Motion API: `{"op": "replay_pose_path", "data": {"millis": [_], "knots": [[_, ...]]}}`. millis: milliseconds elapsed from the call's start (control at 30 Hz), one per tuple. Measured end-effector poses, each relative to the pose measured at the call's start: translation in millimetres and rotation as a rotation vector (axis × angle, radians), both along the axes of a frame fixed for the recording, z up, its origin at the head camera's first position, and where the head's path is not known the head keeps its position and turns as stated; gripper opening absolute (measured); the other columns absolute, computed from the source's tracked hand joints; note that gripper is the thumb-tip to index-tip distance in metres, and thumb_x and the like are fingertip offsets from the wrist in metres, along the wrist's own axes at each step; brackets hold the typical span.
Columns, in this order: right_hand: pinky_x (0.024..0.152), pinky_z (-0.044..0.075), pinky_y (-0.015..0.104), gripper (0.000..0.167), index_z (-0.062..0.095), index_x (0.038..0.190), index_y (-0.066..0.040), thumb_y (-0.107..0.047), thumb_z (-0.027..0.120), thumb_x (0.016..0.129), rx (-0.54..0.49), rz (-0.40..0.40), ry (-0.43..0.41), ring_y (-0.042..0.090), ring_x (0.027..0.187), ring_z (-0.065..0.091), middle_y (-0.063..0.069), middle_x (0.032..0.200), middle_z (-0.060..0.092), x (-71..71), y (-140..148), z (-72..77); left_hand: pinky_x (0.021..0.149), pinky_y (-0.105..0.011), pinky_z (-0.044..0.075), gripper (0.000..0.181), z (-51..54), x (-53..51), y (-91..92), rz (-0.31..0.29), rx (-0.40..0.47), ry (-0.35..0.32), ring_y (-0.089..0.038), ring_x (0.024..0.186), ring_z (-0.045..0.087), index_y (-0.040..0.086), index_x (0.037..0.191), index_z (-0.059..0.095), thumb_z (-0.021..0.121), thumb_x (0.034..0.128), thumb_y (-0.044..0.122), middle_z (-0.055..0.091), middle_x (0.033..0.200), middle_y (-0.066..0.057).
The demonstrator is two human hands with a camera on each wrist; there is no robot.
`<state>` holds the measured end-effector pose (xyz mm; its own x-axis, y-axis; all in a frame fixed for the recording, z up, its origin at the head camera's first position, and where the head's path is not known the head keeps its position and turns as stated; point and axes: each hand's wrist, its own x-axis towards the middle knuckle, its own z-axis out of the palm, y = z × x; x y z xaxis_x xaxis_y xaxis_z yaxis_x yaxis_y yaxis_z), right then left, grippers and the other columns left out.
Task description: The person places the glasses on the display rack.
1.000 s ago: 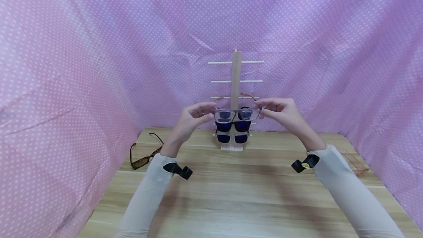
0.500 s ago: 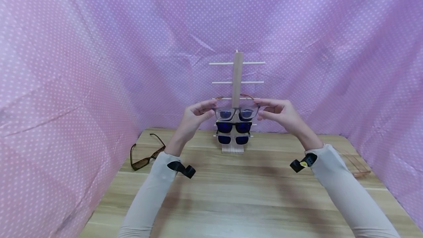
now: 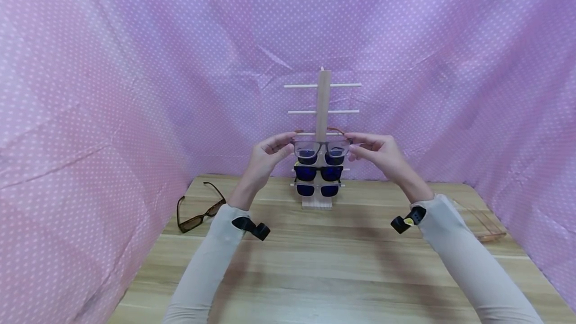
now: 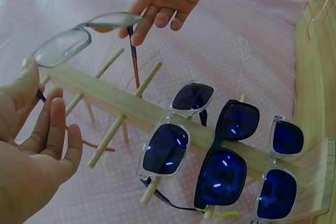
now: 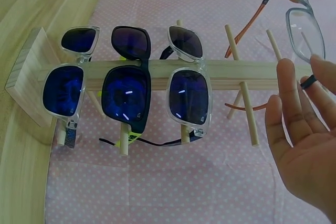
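Note:
Clear-lensed grey glasses (image 3: 308,148) with orange temple tips are held by both hands in front of the wooden rack (image 3: 322,99). My left hand (image 3: 261,166) pinches one side of the frame by its hinge; my right hand (image 3: 382,154) pinches the other. In the left wrist view the glasses (image 4: 63,48) hang off the rack's post (image 4: 105,95), their temples reaching among the pegs. Whether the temples touch a peg I cannot tell. Three pairs of dark-lensed glasses sit on the lower pegs: clear-framed (image 5: 188,98), black-framed (image 5: 126,95) and clear-framed (image 5: 63,90).
Brown sunglasses (image 3: 192,222) lie on the wooden table (image 3: 315,274) at the left, by my left forearm. Thin-framed glasses (image 3: 491,237) lie at the right edge beyond my right sleeve. Pink dotted cloth (image 3: 288,24) hangs behind and around the table.
Both hands have moved the clear-lensed glasses slightly upward in the head view, uncovering more of the upper dark pair. The hands are a little closer together; both keep their hold.

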<state>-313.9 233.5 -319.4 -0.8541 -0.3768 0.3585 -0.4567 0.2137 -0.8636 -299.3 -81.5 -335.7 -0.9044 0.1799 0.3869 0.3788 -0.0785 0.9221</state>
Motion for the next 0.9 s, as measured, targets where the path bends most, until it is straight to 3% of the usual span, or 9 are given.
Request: {"op": "replay_pose_path", "data": {"millis": [100, 333, 600, 900], "knots": [[0.081, 0.06, 0.023, 0.038, 0.065, 0.132, 0.001, -0.014, 0.07, 0.097, -0.037, -0.009, 0.018, 0.01, 0.082, 0.074, -0.003, 0.099, 0.079, -3.4, -2, -1.7, 0.097, -0.022, 0.054, 0.034, 0.7, -1.2, 3.6, 0.032, 0.027, 0.021, -0.008, 0.103, 0.066, -0.005, 0.129, 0.064, 0.067, 0.097, 0.004, 0.071, 0.126, -0.009], [0.079, 0.06, 0.023, 0.032, 0.068, 0.124, 0.005, -0.009, 0.071, 0.096, -0.14, -0.011, 0.009, 0.011, 0.078, 0.074, 0.0, 0.099, 0.08, -6.7, -8, -4.0, 0.09, -0.021, 0.055, 0.032, -1.5, -6.1, 10.2, 0.063, 0.113, 0.038, -0.008, 0.098, 0.068, -0.008, 0.125, 0.065, 0.069, 0.0951, 0.003, 0.074, 0.124, -0.008], [0.075, 0.061, 0.022, 0.031, 0.067, 0.12, 0.012, -0.004, 0.071, 0.094, -0.232, -0.033, -0.009, 0.013, 0.074, 0.073, 0.002, 0.093, 0.08, -10.0, -14, -2.4, 0.081, -0.017, 0.053, 0.028, -3.6, -10.6, 13.6, 0.151, 0.14, 0.009, -0.004, 0.088, 0.065, -0.007, 0.119, 0.069, 0.072, 0.0937, 0.005, 0.076, 0.101, 0.012], [0.072, 0.06, 0.021, 0.032, 0.066, 0.12, 0.014, -0.004, 0.071, 0.094, -0.24, -0.067, 0.009, 0.012, 0.072, 0.072, -0.006, 0.088, 0.079, -14.3, -21, -3.0, 0.081, -0.018, 0.05, 0.029, -4.7, -15.8, 14.9, 0.209, 0.156, -0.046, -0.004, 0.088, 0.064, -0.006, 0.119, 0.069, 0.073, 0.0937, 0.008, 0.074, 0.089, 0.015]]}}
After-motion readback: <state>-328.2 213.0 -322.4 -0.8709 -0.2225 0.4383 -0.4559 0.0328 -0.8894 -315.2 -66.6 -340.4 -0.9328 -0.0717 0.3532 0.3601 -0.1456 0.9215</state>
